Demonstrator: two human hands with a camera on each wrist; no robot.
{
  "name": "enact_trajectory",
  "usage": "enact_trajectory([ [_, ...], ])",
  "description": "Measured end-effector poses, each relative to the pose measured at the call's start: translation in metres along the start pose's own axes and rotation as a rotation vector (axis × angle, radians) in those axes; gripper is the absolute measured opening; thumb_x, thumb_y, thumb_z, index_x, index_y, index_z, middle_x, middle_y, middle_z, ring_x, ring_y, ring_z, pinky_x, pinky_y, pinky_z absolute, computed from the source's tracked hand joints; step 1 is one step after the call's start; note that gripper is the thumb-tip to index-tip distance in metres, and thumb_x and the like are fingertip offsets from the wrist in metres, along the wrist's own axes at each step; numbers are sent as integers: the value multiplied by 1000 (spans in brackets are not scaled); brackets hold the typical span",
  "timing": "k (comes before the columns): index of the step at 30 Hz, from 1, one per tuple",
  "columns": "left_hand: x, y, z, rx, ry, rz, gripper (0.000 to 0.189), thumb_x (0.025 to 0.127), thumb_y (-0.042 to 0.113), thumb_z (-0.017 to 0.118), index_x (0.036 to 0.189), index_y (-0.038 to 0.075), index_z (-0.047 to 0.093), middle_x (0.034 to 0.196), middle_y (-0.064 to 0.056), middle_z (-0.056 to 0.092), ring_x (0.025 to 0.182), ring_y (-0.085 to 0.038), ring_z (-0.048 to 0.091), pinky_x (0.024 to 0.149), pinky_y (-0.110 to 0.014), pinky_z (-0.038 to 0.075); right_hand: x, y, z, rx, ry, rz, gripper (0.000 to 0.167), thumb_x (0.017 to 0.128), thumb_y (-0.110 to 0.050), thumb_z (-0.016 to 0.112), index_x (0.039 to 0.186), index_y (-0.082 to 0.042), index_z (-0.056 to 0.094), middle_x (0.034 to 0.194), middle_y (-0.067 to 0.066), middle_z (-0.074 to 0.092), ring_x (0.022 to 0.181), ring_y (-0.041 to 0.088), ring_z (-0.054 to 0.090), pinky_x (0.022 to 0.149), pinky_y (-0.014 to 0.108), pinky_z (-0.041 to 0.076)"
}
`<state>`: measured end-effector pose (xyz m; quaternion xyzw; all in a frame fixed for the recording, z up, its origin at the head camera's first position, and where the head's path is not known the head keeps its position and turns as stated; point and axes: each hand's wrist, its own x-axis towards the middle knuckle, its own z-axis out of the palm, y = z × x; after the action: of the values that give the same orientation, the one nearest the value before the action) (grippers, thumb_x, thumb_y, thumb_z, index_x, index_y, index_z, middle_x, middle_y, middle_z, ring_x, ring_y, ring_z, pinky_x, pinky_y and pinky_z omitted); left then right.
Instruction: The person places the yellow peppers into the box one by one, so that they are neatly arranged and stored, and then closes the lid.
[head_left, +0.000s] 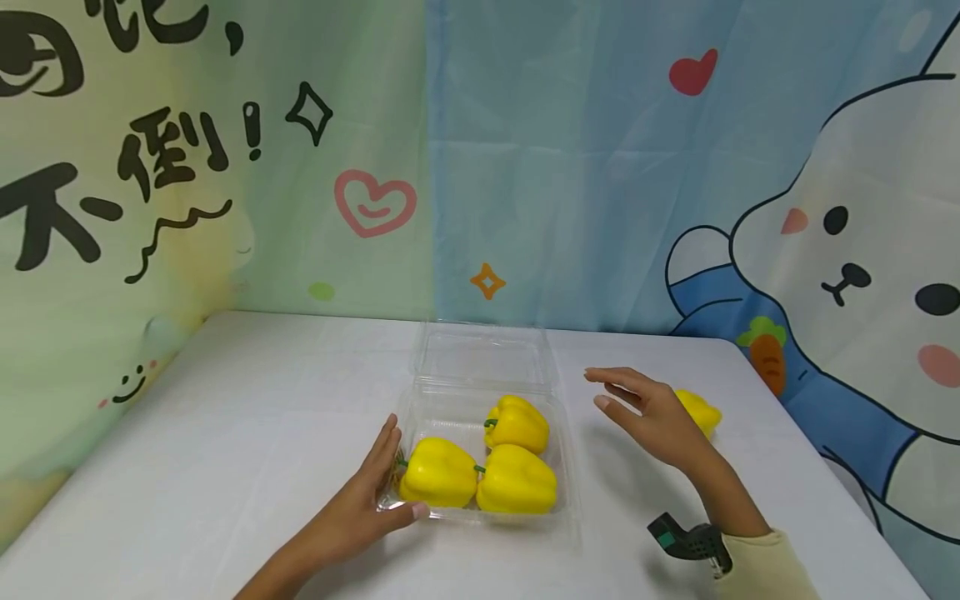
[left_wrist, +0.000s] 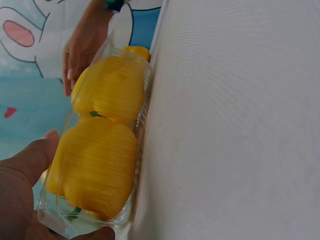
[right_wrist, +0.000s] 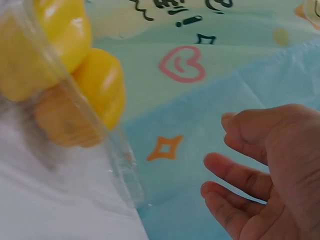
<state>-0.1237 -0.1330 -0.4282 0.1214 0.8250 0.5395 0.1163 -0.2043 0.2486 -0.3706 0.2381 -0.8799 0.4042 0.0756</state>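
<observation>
A clear plastic clamshell box stands with its lid folded back. Inside lie three yellow bell peppers: a front left pepper, a front right pepper and a rear pepper. My left hand rests at the box's front left corner, fingers straight along the side wall and thumb at the front rim. To the right of the box, my right hand hovers above the table with loosely bent fingers, holding nothing. A fourth yellow pepper sits beyond it, partly hidden by that hand.
The white table runs up to a printed curtain at its back. A black strap device is worn at the right wrist, by a pale sleeve.
</observation>
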Motion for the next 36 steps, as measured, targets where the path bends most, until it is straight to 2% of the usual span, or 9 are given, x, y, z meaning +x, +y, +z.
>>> enact_trajectory([
  [2, 0, 0, 0, -1, -5, 4, 108, 83, 38, 78, 157, 13, 3, 160, 11, -13, 145, -13, -4, 113, -34, 17, -1, 2, -5, -28, 8, 8, 37, 98, -17, 61, 133, -5, 58, 131, 9, 59, 119, 29, 55, 99, 37, 44],
  [9, 2, -2, 0, -4, -8, 6, 108, 83, 39, 78, 157, 14, 2, 160, 10, -13, 145, -14, -2, 112, -35, 18, -5, 14, -24, -61, 35, 23, 38, 98, -19, 61, 133, -4, 58, 131, 12, 59, 117, 30, 57, 91, 12, 41],
  [15, 1, -2, 0, -4, -6, 9, 108, 83, 38, 78, 157, 13, 3, 160, 12, -13, 145, -14, -2, 112, -35, 19, -11, 33, -39, 11, 33, -11, 41, 97, -10, 61, 137, -2, 54, 131, 16, 58, 114, -2, 54, 88, 11, 44],
  [17, 1, -2, 0, -5, -8, 13, 108, 83, 38, 77, 157, 13, 2, 160, 13, -13, 145, -14, -2, 112, -35, 19, -13, 40, -44, 19, 40, -7, 41, 97, -9, 61, 138, -3, 53, 131, 17, 58, 113, -8, 52, 89, 11, 43],
  [29, 1, -1, -1, -5, -15, 7, 108, 83, 39, 77, 157, 13, 1, 158, 16, -14, 145, -14, -1, 112, -35, 19, -25, 68, -62, -16, 119, 88, 46, 99, -19, 59, 142, -6, 50, 134, 16, 57, 118, -5, 47, 90, 6, 39],
  [36, 1, -2, 0, 7, -11, 6, 109, 83, 41, 77, 157, 14, 1, 158, 15, -14, 145, -15, 2, 112, -36, 19, -31, 76, -70, -68, 168, 233, 50, 99, -33, 57, 145, -17, 48, 138, 8, 55, 125, 5, 44, 86, 3, 38],
])
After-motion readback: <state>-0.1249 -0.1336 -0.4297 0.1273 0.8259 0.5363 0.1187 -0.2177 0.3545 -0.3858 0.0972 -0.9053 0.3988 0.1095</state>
